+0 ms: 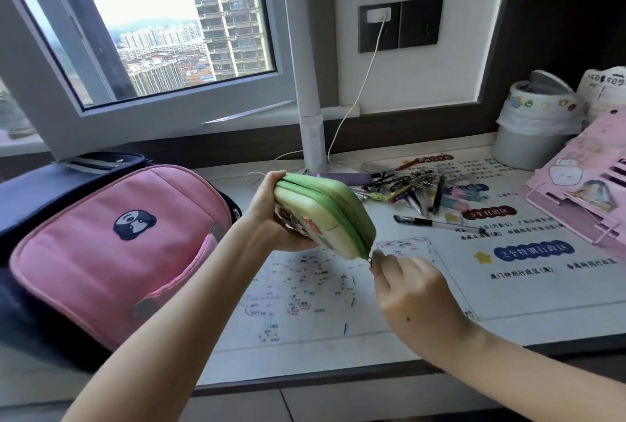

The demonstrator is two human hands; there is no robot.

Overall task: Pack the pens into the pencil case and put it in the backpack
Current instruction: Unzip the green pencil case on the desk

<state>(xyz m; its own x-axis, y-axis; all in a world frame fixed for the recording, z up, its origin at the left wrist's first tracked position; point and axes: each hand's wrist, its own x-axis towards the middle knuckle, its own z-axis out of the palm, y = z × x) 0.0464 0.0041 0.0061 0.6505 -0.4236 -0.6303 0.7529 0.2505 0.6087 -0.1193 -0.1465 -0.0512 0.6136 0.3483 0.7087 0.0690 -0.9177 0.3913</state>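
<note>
My left hand holds a green and cream pencil case above the desk, its green zipper edge facing up and to the right. The fingers of my right hand pinch the zipper pull at the case's lower right corner. A heap of pens lies on the desk behind the case. One single pen lies apart, nearer to me. A pink and navy backpack lies flat on the left side of the desk.
A printed map mat covers the desk. A white lamp post stands behind the case, with a charging cable beside it. A small white bin and a pink book stand stand at the right. A window frame juts in at the back left.
</note>
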